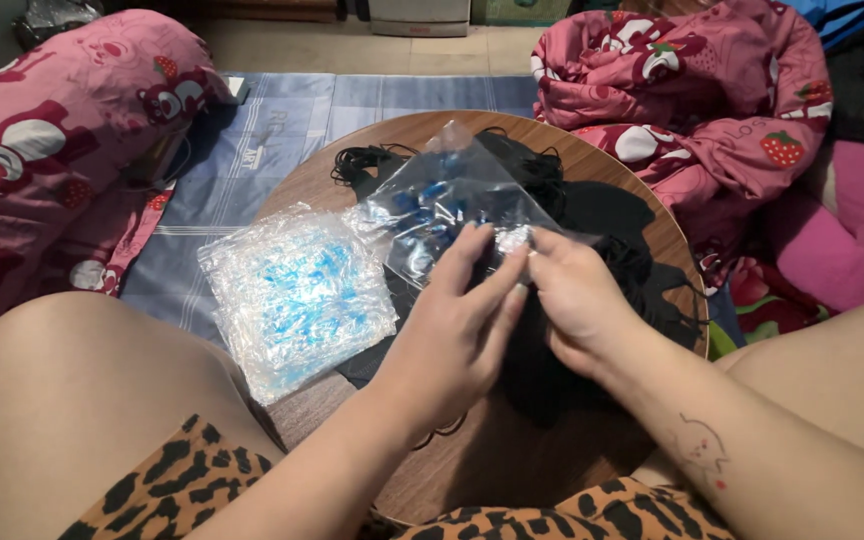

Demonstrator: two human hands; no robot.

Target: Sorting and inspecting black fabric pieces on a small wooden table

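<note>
- Clear plastic, crinkled and printed in blue, makes up the small bag (pixel 452 205) that both hands hold up over the round wooden table (pixel 512 450) in the head view.
- Left hand (pixel 447 335) comes in from below, fingers stretched upward and close together, their tips pressed to the bag's lower edge with the thumb behind; it looks like a pinch on the plastic, though the thumb side is hidden.
- Right hand (pixel 577 300) sits just beside the left, fingertips bunched and nipped on the same lower edge of the bag, so the two hands nearly touch at the tips.
- The bag stands tilted, its upper corner pointing away from the person, above the middle of the table.
- Under and behind the bag lies a heap of black fabric pieces with thin cords (pixel 602 230), spread over the far and right parts of the table.
- A stack of similar clear bags with blue print (pixel 297 295) lies flat on the table's left edge, well clear of both hands.
- Around the table: a pink cartoon-print pillow (pixel 62 130) to the left, a crumpled pink blanket (pixel 692 90) to the right, and a blue-grey striped mat (pixel 282 130) on the floor.
- The person's bare knees frame the table, with leopard-print shorts (pixel 167 485) at the bottom.
</note>
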